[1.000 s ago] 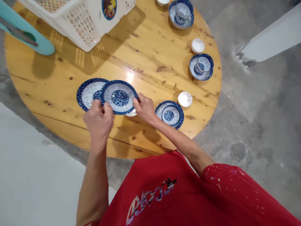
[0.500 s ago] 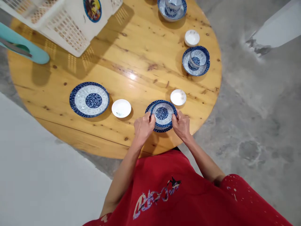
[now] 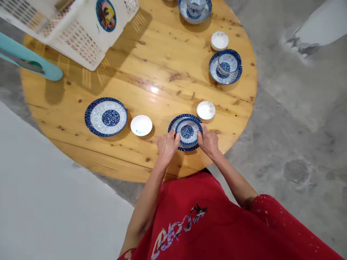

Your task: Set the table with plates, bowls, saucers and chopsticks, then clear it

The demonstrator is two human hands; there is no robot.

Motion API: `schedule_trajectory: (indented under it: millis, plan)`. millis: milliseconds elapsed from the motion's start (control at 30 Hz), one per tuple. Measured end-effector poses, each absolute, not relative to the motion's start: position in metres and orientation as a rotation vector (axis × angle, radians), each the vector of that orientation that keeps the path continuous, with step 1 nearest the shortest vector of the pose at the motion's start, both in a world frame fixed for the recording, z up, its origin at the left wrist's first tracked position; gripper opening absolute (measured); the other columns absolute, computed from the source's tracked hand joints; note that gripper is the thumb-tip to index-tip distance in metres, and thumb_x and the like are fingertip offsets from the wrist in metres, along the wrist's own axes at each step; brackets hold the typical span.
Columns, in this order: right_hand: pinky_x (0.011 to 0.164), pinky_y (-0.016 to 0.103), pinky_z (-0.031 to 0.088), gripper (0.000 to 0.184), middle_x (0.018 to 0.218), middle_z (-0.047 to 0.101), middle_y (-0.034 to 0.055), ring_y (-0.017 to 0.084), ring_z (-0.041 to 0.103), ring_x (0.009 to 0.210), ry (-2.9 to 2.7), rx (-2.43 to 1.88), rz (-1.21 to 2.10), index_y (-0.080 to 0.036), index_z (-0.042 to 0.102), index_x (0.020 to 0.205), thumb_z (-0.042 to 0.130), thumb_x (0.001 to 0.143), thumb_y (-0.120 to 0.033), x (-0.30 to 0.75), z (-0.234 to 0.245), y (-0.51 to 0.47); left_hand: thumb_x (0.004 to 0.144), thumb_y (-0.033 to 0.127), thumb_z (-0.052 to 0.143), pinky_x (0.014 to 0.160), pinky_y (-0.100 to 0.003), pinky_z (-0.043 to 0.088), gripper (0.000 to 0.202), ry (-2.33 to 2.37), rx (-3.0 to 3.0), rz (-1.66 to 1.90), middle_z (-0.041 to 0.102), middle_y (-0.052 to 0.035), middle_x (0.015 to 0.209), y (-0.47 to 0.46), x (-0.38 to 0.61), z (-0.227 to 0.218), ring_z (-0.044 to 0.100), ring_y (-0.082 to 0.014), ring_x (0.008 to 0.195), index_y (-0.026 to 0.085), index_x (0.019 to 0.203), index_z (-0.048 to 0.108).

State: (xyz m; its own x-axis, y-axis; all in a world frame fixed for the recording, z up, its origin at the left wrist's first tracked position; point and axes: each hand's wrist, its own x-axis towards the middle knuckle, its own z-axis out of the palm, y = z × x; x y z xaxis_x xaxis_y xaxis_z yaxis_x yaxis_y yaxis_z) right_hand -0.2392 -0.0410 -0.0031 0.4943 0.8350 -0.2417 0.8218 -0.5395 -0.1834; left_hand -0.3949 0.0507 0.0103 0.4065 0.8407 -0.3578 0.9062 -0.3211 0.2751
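A small blue-and-white plate (image 3: 187, 131) is gripped at its two sides by my hands. My left hand (image 3: 168, 144) has its thumb on the left rim, and my right hand (image 3: 208, 141) pinches the right rim. Directly beneath is a larger blue-rimmed plate (image 3: 173, 124), its edge showing all around the small one. Whether the two plates touch I cannot tell. Just beyond my right hand sits a small white dish (image 3: 206, 110). Left of my left hand are a white bowl (image 3: 141, 125) and another blue-rimmed plate (image 3: 110, 117).
A white plastic basket (image 3: 84, 47) stands at the upper left of the round wooden table (image 3: 130, 86), beside a turquoise object (image 3: 32, 57). Along the right side are a blue-rimmed bowl (image 3: 233, 78) holding a glass, a white dish (image 3: 219, 40) and another blue-rimmed bowl (image 3: 192, 20) with a cup.
The small plate has gone down toward the larger plate and now looks smaller and more centred over it. Both hands keep their hold. The view has shifted slightly.
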Motion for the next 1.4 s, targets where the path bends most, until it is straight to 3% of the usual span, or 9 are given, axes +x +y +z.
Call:
schedule_trajectory:
  millis: [200,367,467,533,667,867,1067,1400]
  plan:
    - [0.076,0.031,0.045,0.055,0.096,0.073,0.02,0.028,0.069,0.085,-1.48,-2.808,0.475,-0.003,0.04,0.148,0.034,0.102,-0.034,-0.244,-0.002,-0.038,0.099,0.048,0.038,0.071,-0.028,0.038,0.046,1.469,2.257,-0.267,0.076,-0.0139,0.097,0.055,-0.395,0.015,0.069,-0.0246,0.091,0.018,0.1,0.073]
    - [0.074,0.031,0.043,0.048,0.095,0.074,0.0157,0.027,0.069,0.082,-1.419,-2.748,0.47,-0.012,0.049,0.143,0.038,0.101,-0.034,-0.242,-0.004,-0.04,0.098,0.051,0.038,0.075,-0.031,0.042,0.047,1.442,2.257,-0.221,0.076,-0.0146,0.094,0.057,-0.399,0.013,0.071,-0.0287,0.093,0.017,0.1,0.071]
    - [0.071,0.029,0.042,0.04,0.092,0.075,0.014,0.026,0.068,0.08,-1.342,-2.636,0.537,-0.012,0.059,0.129,0.04,0.099,-0.033,-0.24,-0.009,-0.039,0.098,0.049,0.039,0.077,-0.032,0.045,0.043,1.391,2.189,-0.167,0.076,-0.0127,0.091,0.06,-0.401,0.009,0.071,-0.0281,0.092,0.017,0.106,0.067]
    - [0.068,0.027,0.041,0.033,0.08,0.073,0.0107,0.023,0.067,0.074,-1.262,-2.529,0.636,-0.011,0.063,0.113,0.042,0.098,-0.031,-0.239,-0.014,-0.039,0.099,0.044,0.038,0.077,-0.03,0.046,0.039,1.294,2.076,-0.137,0.076,-0.0096,0.084,0.063,-0.401,0.004,0.072,-0.0251,0.088,0.017,0.107,0.065]
    - [0.062,0.024,0.039,0.021,0.055,0.063,0.0004,0.018,0.063,0.059,-1.082,-2.336,0.805,-0.016,0.06,0.091,0.043,0.095,-0.025,-0.24,-0.022,-0.037,0.1,0.038,0.035,0.076,-0.03,0.046,0.035,1.166,1.918,-0.104,0.072,-0.0054,0.068,0.068,-0.398,-0.006,0.072,-0.0248,0.085,0.018,0.105,0.062]
    - [0.058,0.023,0.036,0.018,0.052,0.059,-0.0011,0.017,0.059,0.055,-1.011,-2.233,0.804,-0.019,0.056,0.08,0.043,0.092,-0.02,-0.241,-0.022,-0.04,0.096,0.028,0.038,0.075,-0.031,0.045,0.025,1.26,2.013,-0.07,0.073,-0.0072,0.069,0.058,-0.392,0.007,0.072,-0.0276,0.091,0.017,0.1,0.061]
    - [0.063,0.026,0.037,0.025,0.071,0.067,0.0071,0.019,0.061,0.064,-1.225,-2.12,0.587,-0.016,0.061,0.087,0.04,0.094,-0.027,-0.207,-0.009,-0.085,0.097,0.031,0.038,0.061,-0.026,0.04,0.025,1.356,2.065,0.073,0.072,-0.0072,0.077,0.004,-0.367,0.041,0.071,-0.0211,0.074,0.02,0.091,0.059]
    - [0.059,0.029,0.042,0.046,0.074,0.072,0.0106,0.023,0.065,0.061,-1.033,-2.265,0.522,-0.012,0.067,0.107,0.032,0.093,-0.038,-0.031,0.009,-0.273,0.097,0.032,0.037,0.065,-0.024,0.04,0.03,1.12,2.017,0.136,0.069,-0.0049,0.076,-0.16,-0.179,0.026,0.064,-0.0171,0.069,0.018,0.093,0.062]
